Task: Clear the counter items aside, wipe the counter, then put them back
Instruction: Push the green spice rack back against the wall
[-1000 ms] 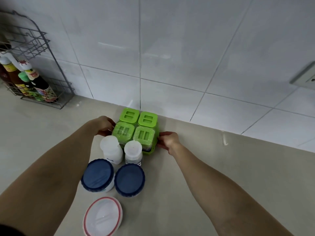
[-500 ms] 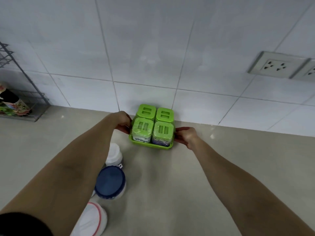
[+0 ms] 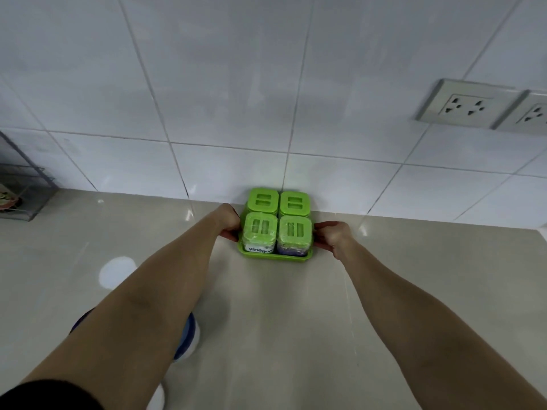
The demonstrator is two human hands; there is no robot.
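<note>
Head view: beige counter meets white-tiled wall.

Both hands grip the green tray against the tiled wall: left hand at its left side, right hand at its right.

Beige counter against tiled wall. Green tray sits at the back edge. Blue-lidded jar near front left, wire rack far left.
</note>
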